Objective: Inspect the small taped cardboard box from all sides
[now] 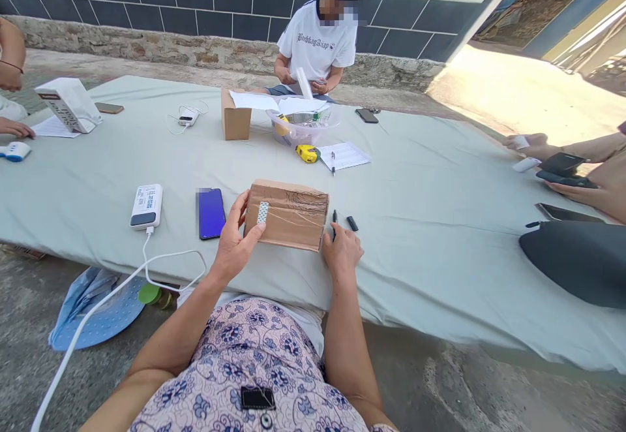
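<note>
My left hand [235, 243] grips the left side of a small brown cardboard box [298, 220], thumb on its face and fingers behind. The box is tilted so that this face points toward me. A strip of patterned tape [263, 212] lies beside my thumb, and dark scribbled lines run along the box's upper right. At the box's right edge, my right hand [343, 246] is closed around a black marker [334, 216], its upper end showing above the fingers. A short black piece like a marker cap [352, 223] lies just right of it on the cloth.
Left of the box lie a phone [211, 213] and a white power bank [146, 207] with its cable. Farther back are a plastic basin [313, 133], a yellow tape measure [308, 153], paper [349, 155] and another box [235, 119]. A dark bag [577, 259] rests right. People sit around.
</note>
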A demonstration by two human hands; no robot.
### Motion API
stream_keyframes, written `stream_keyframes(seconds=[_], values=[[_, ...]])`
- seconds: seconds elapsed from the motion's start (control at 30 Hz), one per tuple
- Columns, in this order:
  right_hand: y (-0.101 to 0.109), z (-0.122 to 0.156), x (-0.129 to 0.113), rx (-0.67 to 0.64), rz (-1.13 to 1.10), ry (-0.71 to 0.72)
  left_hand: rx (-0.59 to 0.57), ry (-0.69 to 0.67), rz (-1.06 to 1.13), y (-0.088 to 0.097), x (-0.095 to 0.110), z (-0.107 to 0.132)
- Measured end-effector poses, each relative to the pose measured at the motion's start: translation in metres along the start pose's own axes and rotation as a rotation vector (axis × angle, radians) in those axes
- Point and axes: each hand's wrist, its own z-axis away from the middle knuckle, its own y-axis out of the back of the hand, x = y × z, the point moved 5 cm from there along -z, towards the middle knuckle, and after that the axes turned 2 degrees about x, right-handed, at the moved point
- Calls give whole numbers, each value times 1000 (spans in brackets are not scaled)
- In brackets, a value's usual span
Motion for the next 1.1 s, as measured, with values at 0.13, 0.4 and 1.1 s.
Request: stream_keyframes(seconds=[0.13, 0.4, 1.1], values=[[-5, 6, 3, -37, 15, -11, -5, -4, -1, -2, 1, -1], [9, 9, -11, -94, -285, 111, -6, 34, 16, -3, 0, -1], [-3, 24, -52, -212, -787, 113, 94, 144, -63, -6, -54, -20]])
